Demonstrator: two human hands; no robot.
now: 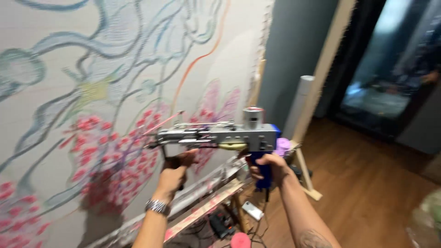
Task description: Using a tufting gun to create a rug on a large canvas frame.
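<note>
The tufting gun (220, 135), one grey tool with a blue grip, is held level just off the stretched cloth (69, 92), its needle end toward the pink tufted flowers (105, 160). The left hand (177, 167) is closed around the front handle; the right hand (268, 167) is wrapped shut on the rear grip. The step looks like lining up a pass; bringing the needle squarely to the cloth seems called for. One pink yarn cone (282, 147) and one white tube (301, 103) stand by the frame.
</note>
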